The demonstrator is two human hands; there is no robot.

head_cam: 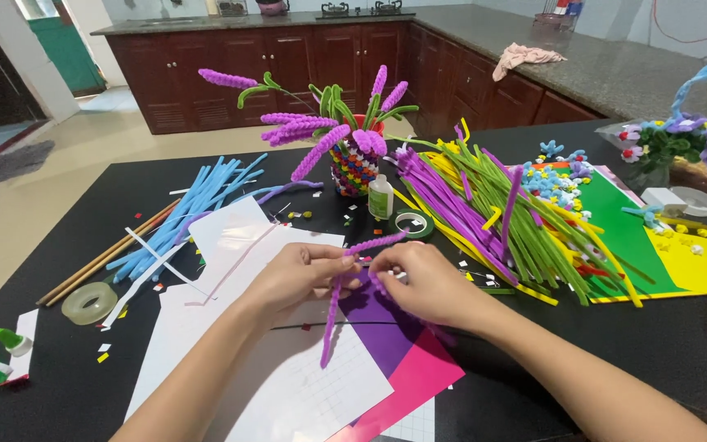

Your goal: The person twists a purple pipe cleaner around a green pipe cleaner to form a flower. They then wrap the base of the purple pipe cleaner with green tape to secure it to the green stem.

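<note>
1. The left hand [300, 274] and right hand [427, 282] are both pinching one purple pipe cleaner [333, 315], fingers closed on it.
2. Its long axis is running from upper right, between the hands, down to the lower left over the white paper [231, 245] on the table [83, 385].
3. A glue bottle [380, 196] and tape roll [412, 223] are standing just beyond; nothing is blocking the hands.
</note>
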